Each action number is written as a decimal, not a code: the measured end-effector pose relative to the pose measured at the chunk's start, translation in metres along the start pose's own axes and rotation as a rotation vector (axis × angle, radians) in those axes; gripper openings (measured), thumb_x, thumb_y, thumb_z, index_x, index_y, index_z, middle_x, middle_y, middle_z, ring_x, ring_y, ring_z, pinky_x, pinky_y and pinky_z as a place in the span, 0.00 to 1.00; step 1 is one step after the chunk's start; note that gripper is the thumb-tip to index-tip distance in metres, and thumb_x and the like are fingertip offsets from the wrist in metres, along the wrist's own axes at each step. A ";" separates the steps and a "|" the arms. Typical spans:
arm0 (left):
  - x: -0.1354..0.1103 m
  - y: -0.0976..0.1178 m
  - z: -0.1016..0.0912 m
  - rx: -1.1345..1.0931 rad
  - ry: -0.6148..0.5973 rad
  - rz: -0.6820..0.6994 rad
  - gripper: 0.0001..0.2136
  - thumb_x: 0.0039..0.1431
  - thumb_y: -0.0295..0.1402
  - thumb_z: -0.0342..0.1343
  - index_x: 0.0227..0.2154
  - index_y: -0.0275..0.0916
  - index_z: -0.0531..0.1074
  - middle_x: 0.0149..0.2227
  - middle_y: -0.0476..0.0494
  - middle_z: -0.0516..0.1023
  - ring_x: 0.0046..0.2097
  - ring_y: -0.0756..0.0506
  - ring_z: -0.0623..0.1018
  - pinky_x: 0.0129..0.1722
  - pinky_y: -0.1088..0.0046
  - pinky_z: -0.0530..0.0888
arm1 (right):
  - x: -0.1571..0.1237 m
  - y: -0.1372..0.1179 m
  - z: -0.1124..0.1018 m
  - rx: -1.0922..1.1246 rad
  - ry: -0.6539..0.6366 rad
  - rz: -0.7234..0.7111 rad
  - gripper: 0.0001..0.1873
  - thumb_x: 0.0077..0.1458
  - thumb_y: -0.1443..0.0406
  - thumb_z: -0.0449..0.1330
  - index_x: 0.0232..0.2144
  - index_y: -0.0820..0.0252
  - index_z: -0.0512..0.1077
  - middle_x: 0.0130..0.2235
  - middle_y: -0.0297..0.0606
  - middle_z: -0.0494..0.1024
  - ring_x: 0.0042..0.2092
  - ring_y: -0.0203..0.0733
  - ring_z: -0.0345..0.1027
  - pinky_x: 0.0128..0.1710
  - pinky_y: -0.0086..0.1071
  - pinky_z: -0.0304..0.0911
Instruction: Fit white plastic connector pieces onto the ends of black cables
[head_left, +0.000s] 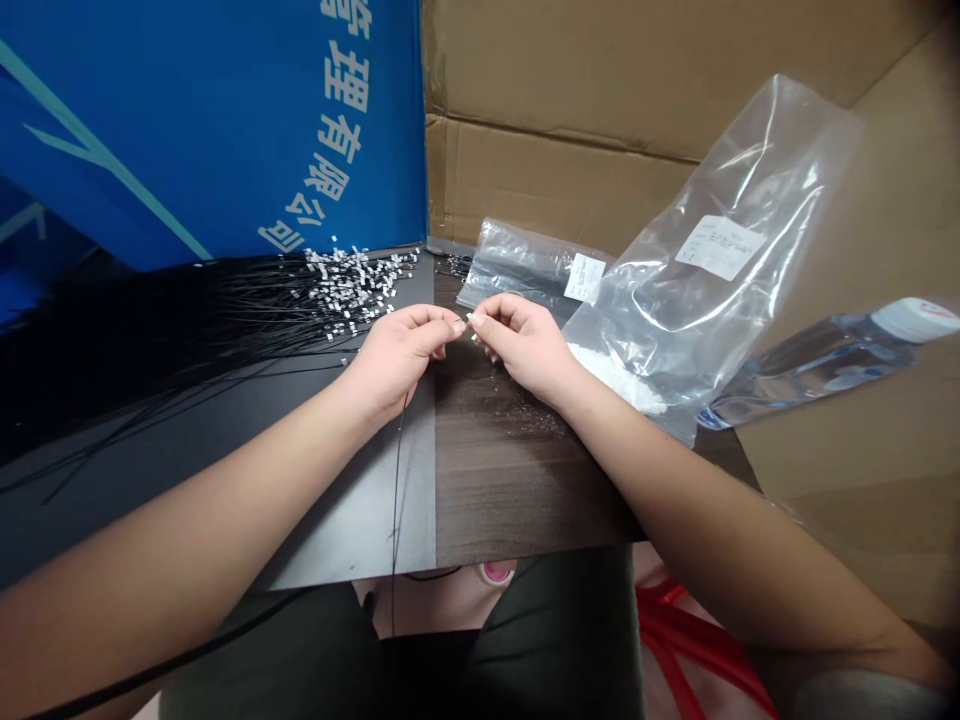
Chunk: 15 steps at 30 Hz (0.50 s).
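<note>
The left hand (401, 360) and right hand (525, 345) hold one small white piece (466, 322) in narrow pinching fingers; many black ties (187, 340) and white clips (360, 285) remain heaped.

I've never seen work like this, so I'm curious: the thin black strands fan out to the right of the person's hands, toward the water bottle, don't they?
The side is wrong. The head view shows the thin black strands fanning out to the left of the person's left hand, away from the water bottle, which lies on the far right.
</note>
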<state>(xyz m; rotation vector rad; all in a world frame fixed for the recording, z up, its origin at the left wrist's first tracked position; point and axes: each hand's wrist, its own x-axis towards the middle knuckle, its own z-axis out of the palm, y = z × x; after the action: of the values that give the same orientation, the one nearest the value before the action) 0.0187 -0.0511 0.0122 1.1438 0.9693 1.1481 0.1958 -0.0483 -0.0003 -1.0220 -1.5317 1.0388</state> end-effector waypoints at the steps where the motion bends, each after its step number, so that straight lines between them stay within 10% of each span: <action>1: 0.000 0.000 0.000 0.007 -0.003 0.004 0.05 0.46 0.30 0.70 0.26 0.38 0.81 0.29 0.49 0.76 0.32 0.51 0.68 0.36 0.71 0.66 | 0.000 -0.001 -0.001 -0.034 -0.006 -0.025 0.11 0.61 0.57 0.64 0.32 0.57 0.71 0.29 0.31 0.72 0.31 0.36 0.62 0.34 0.34 0.60; 15: 0.002 0.001 -0.007 0.244 -0.026 0.098 0.05 0.49 0.33 0.68 0.28 0.38 0.80 0.31 0.48 0.78 0.35 0.48 0.72 0.41 0.69 0.68 | -0.003 -0.009 -0.007 -0.353 -0.080 -0.146 0.08 0.64 0.62 0.59 0.31 0.56 0.69 0.32 0.34 0.73 0.36 0.42 0.64 0.38 0.37 0.59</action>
<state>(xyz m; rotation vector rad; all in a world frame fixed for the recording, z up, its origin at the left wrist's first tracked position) 0.0124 -0.0479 0.0116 1.4118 1.0638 1.1109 0.2025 -0.0527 0.0089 -1.0972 -1.8699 0.7296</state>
